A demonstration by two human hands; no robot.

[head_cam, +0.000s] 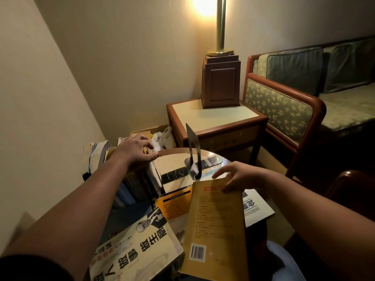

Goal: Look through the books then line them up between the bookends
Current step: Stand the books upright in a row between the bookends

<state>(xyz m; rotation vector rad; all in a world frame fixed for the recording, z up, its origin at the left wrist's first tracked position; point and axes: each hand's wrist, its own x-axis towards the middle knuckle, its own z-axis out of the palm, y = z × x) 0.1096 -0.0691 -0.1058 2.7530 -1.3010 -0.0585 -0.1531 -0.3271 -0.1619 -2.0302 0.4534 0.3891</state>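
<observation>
Reaching across the small round table (221, 159), your left hand (134, 151) rests palm-down, fingers loosely spread, on the top edges of a row of upright books (134, 179) that stands left of the black metal bookend (193, 151); nothing is pinched in that hand. The bookend stands upright on the glossy tabletop, its flat foot pointing toward the row, with a bare stretch of table between them. Your right hand (239, 176), just right of the bookend and nearer you, grips the top edge of a tan paperback (217, 226) that lies back-cover-up with its barcode toward you; the thumb lies on the cover and the fingers curl past the edge. Partly under that paperback, on the near side of the bookend, lies an orange-covered book (174, 205), and nearer still to you a pale yellow book with large black characters (138, 254). A white book with printed English lettering (255, 209) peeks out to the right of the tan paperback. Beyond the bookend stands a wooden side table (215, 118) carrying a brass lamp on a wooden base (221, 82).
</observation>
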